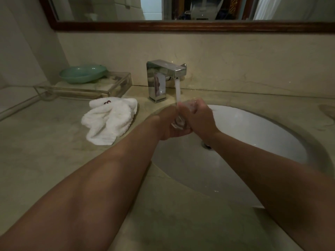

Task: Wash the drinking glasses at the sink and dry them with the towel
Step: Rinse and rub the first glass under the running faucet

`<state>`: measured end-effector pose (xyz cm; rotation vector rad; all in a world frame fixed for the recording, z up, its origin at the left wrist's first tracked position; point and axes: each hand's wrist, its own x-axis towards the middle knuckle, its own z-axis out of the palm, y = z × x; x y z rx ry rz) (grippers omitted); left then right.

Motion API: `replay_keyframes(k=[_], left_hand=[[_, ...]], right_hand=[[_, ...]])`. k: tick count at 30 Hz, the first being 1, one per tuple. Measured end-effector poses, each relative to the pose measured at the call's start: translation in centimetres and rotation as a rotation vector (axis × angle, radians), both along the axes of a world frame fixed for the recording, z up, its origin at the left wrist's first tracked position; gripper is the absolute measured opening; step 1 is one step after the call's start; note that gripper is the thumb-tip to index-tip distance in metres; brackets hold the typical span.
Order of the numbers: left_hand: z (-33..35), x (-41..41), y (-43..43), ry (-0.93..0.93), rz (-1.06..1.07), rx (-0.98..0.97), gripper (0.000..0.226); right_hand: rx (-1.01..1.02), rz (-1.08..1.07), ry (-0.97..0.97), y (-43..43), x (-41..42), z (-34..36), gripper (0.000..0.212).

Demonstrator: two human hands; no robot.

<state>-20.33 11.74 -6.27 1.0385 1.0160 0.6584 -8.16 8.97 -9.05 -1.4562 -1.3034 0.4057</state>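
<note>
A clear drinking glass (179,121) is held over the white oval sink (253,134), under the stream of water from the chrome faucet (159,78). My left hand (168,124) grips the glass from the left and below. My right hand (198,116) grips it from the right, fingers curled near the rim where the water lands. The hands hide most of the glass. A crumpled white towel (108,122) lies on the counter left of the sink, apart from both hands.
A clear tray (101,86) with a green dish (82,74) on it stands at the back left against the wall. A wood-framed mirror (181,26) hangs above. The beige stone counter (45,151) surrounds the sink; the drain (206,145) shows beside my right wrist.
</note>
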Motion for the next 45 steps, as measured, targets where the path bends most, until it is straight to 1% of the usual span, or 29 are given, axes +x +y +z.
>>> replay_keyframes(k=[2,4,8,10,11,13,15,18,20,22,24,27,29,30,31,32,33,34,35,36,38,41,43,45], left_hand=[[0.0,-0.2,0.1,0.031,0.006,-0.016,0.027],[0.4,-0.4,-0.2,0.093,-0.022,-0.032,0.025],[0.2,-0.2,-0.5,0.163,0.028,0.004,0.044],[0.1,0.0,-0.4,0.200,0.049,0.060,0.048],[0.1,0.0,-0.4,0.210,0.040,0.082,0.045],[0.5,-0.2,-0.6,0.223,0.019,0.098,0.040],[0.7,-0.3,-0.6,0.171,0.020,0.053,0.036],[0.8,-0.6,-0.9,0.125,0.045,0.024,0.025],[0.7,-0.8,-0.9,0.143,0.060,0.033,0.015],[0.7,-0.9,-0.7,0.130,0.077,0.003,0.012],[0.6,-1.0,-0.8,0.095,0.080,-0.026,0.020],[0.5,-1.1,-0.7,0.081,0.044,-0.049,0.041],[0.7,-0.9,-0.4,0.138,-0.019,-0.033,0.047],[0.9,-0.9,-0.4,0.187,-0.071,-0.016,0.042],[1.3,-0.9,-0.6,0.240,-0.110,0.000,0.032],[1.5,-0.9,-0.8,0.287,-0.112,0.017,0.022],[1.5,-0.9,-0.8,0.295,-0.079,0.018,0.017],[1.4,-1.0,-0.8,0.277,-0.019,0.015,0.017],[1.2,-1.1,-0.8,0.257,0.036,0.024,0.024],[0.9,-1.3,-0.5,0.268,0.065,0.037,0.032],[0.6,-1.4,-0.4,0.238,0.064,0.027,0.037],[0.7,-1.2,-0.5,0.170,0.081,0.025,0.035],[0.5,-1.1,-0.5,0.158,0.059,0.031,0.035],[0.5,-1.1,-0.6,0.146,0.067,0.050,0.045]], right_hand=[[-0.017,-0.047,0.038,0.4,-0.1,0.5,0.032],[-0.019,-0.101,0.080,0.9,0.1,0.7,0.039],[-0.038,-0.167,0.153,1.4,0.6,0.7,0.046],[-0.044,-0.144,0.182,1.1,0.7,0.3,0.046],[-0.031,-0.113,0.174,0.8,0.7,0.1,0.044],[-0.006,0.008,0.085,0.4,0.5,-0.6,0.039],[-0.038,0.088,0.004,0.2,0.1,-1.1,0.050],[-0.070,0.123,0.092,0.5,-0.6,-1.2,0.060],[-0.062,0.111,0.102,0.7,-0.8,-1.1,0.053],[-0.041,0.067,0.092,0.9,-0.8,-0.8,0.039],[-0.021,-0.002,0.122,1.1,-0.8,-0.3,0.034],[-0.042,-0.110,0.182,1.7,-0.8,0.2,0.040],[-0.078,-0.151,0.186,1.8,-0.5,0.2,0.045],[-0.073,-0.161,0.184,1.7,-0.4,0.1,0.046],[-0.057,-0.156,0.180,1.4,-0.4,0.0,0.046],[-0.030,-0.124,0.171,1.0,-0.5,-0.2,0.044],[-0.007,-0.067,0.153,0.7,-0.7,-0.4,0.039],[0.005,0.003,0.134,0.4,-1.1,-0.5,0.035],[0.003,0.066,0.131,0.2,-1.6,-0.7,0.035],[-0.005,0.104,0.148,0.0,-2.0,-0.8,0.039],[-0.027,0.111,0.167,0.2,-2.7,-0.9,0.043],[-0.059,0.042,0.114,0.7,-2.6,-1.0,0.035],[-0.023,-0.040,0.076,1.1,-2.1,-0.7,0.032],[0.003,-0.118,0.033,1.4,-1.5,-0.3,0.035]])
